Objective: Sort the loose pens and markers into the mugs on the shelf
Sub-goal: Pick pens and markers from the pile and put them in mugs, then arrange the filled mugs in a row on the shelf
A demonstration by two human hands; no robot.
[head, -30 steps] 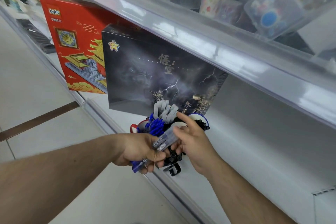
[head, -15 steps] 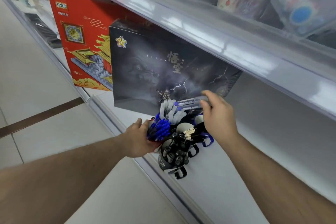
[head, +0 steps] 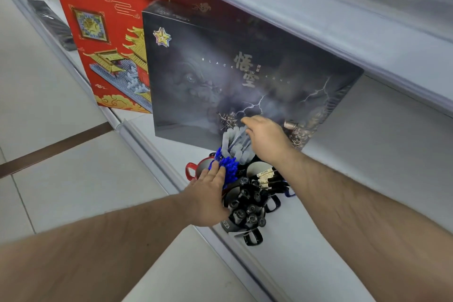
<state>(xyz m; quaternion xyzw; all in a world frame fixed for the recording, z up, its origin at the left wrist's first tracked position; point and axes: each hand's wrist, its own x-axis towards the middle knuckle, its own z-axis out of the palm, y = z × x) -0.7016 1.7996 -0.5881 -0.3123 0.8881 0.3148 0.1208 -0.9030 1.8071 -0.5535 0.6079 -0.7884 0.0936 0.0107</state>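
Note:
Several mugs stand in a cluster on the lower shelf. A black mug at the front holds black markers. A red-handled mug holds blue-capped pens. Behind it a bunch of clear-capped pens stands upright. My right hand pinches one clear pen at the top of that bunch. My left hand lies with straight fingers against the blue pens and the red mug. Further back, black pens with gold labels stick out of another mug.
A dark boxed set leans right behind the mugs, with a red boxed set to its left. The upper shelf's edge hangs overhead. Tiled floor lies to the left.
My right hand took a clear pen from my left hand, lifted it over the mugs and lowered it into the clear-capped bunch. My left hand moved up against the blue pens.

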